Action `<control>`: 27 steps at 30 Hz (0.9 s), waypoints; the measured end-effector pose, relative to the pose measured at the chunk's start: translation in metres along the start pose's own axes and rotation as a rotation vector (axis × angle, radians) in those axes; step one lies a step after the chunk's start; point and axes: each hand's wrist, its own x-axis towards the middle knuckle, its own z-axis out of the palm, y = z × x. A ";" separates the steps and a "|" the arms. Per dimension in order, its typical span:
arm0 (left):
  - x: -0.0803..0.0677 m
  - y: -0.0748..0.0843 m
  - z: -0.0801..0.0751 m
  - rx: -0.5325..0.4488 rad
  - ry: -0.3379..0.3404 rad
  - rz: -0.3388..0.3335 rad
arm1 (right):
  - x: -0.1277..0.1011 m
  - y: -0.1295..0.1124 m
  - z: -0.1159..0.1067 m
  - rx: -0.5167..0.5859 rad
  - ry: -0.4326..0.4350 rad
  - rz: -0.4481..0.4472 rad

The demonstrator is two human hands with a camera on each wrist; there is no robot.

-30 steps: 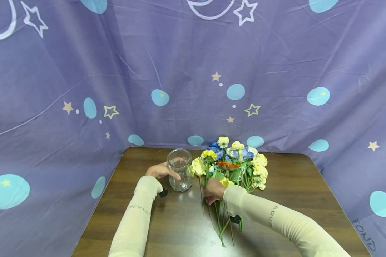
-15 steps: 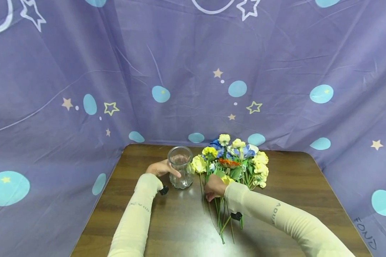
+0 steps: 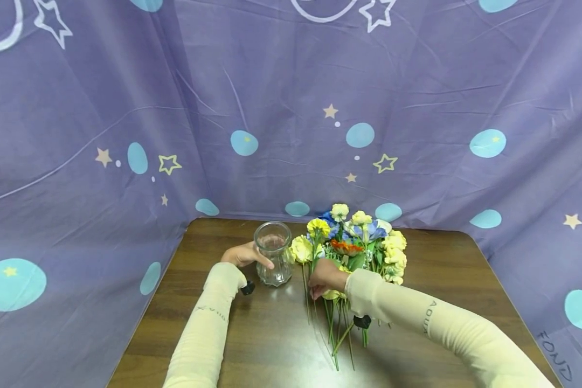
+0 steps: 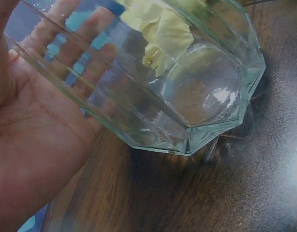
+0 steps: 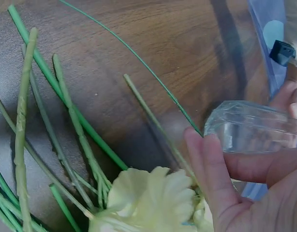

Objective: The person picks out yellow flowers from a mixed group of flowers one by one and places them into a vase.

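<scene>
A clear glass vase (image 3: 275, 258) with a faceted lower part stands upright on the table, left of the flowers. My left hand (image 3: 244, 255) grips its side; in the left wrist view the fingers (image 4: 85, 43) show through the glass. My right hand (image 3: 326, 277) is over the left part of a loose bunch of artificial flowers (image 3: 359, 231). In the right wrist view its fingertips pinch a thin green flower stem (image 5: 139, 58); that stem's flower head cannot be told apart. A pale yellow flower (image 5: 148, 198) lies beside these fingers.
The bunch has yellow, cream, blue and orange blooms (image 3: 346, 248). Several loose stems (image 5: 22, 121) fan toward the near side of the brown wooden table (image 3: 271, 345). A purple patterned cloth (image 3: 281, 108) hangs behind and at both sides.
My right wrist has shifted slightly to the right, and a yellow flower now shows below the right hand. My left hand keeps its grip on the vase.
</scene>
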 end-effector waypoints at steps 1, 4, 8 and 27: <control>0.000 0.000 0.000 0.001 0.000 0.002 | -0.005 -0.004 -0.002 -0.003 0.001 -0.001; -0.001 0.002 0.001 0.003 0.000 0.005 | -0.040 -0.032 -0.011 -0.019 0.068 0.011; -0.002 0.004 0.001 0.002 0.007 0.006 | -0.055 -0.047 -0.021 -0.019 0.077 -0.011; -0.004 0.001 0.004 0.002 0.045 -0.025 | -0.059 -0.065 -0.063 0.201 0.001 -0.077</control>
